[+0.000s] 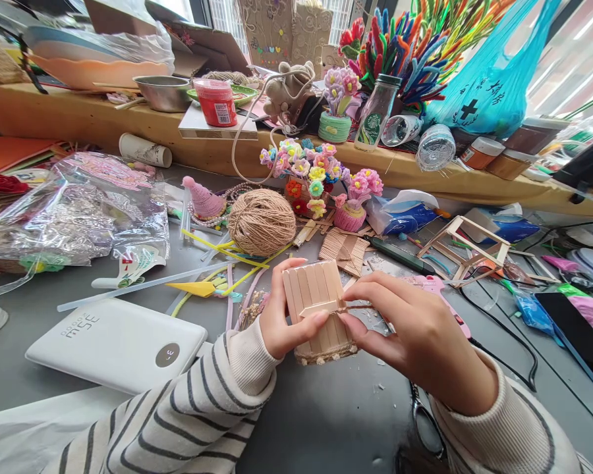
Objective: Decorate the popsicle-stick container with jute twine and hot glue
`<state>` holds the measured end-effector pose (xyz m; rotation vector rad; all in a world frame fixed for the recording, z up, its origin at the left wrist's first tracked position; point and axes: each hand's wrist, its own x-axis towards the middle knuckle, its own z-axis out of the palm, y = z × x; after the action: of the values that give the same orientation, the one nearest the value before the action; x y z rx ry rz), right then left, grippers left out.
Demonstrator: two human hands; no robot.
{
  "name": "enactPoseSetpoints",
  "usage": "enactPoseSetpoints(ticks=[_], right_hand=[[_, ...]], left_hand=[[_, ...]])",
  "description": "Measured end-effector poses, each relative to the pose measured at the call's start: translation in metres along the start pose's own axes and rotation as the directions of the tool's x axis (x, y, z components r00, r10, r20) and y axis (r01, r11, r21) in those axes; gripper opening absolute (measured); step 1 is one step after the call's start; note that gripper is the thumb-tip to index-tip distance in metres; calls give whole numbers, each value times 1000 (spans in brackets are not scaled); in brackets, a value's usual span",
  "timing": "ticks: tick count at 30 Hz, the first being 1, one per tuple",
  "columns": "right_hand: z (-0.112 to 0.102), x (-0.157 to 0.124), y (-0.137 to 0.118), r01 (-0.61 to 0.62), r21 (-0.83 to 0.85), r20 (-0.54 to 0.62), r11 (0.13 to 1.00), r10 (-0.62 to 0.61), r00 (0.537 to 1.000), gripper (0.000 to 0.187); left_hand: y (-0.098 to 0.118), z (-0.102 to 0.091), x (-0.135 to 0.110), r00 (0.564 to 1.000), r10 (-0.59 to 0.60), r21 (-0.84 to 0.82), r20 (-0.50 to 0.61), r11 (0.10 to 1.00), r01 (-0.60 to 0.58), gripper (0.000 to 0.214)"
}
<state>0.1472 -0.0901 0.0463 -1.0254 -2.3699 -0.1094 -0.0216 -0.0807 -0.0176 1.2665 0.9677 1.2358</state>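
My left hand (286, 316) grips a small panel of wooden craft sticks (315, 289) glued side by side, with a twine-trimmed lower edge. Its thumb presses on a crosswise stick across the panel's face. My right hand (415, 332) pinches the end of a thin brown strand of twine (358, 306) against the panel's right side. Both hands are over the grey table (326, 415), close to my body.
A ball of jute twine (261, 222) and pipe-cleaner flower pots (321, 184) sit behind the hands. A white power bank (118, 342) lies at left, a plastic bag (74, 210) beyond it. A stick frame (467, 247), a phone (576, 336) and cables lie at right. A cluttered wooden shelf (79, 115) runs behind.
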Motion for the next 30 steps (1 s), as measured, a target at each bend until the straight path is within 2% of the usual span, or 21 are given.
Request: enactPoseSetpoints(ticks=[15,18,22,25,30], right_hand=[[0,-1,-1,-6,12,12,1000,6,1000,8],[0,-2,0,-19,38,29,999,18,999,8],[-3,0,3,-42,174,44,984,35,998,13],[-6,2,6,-75,259,49,963,64,997,29],[-7,0,12,-77,226,146,971,44,988,88]], left_hand=[[0,1,0,1000,11,-54,12,999,-10,60],[0,1,1,1000,-30,-79,-4,996,29,64],[-4,0,4,991,-130,-173,-22,977,124,65],[-8,-1,6,984,-178,-230,-12,958,171,67],[-11,-1,6,980,-197,-298,27,934,196,67]])
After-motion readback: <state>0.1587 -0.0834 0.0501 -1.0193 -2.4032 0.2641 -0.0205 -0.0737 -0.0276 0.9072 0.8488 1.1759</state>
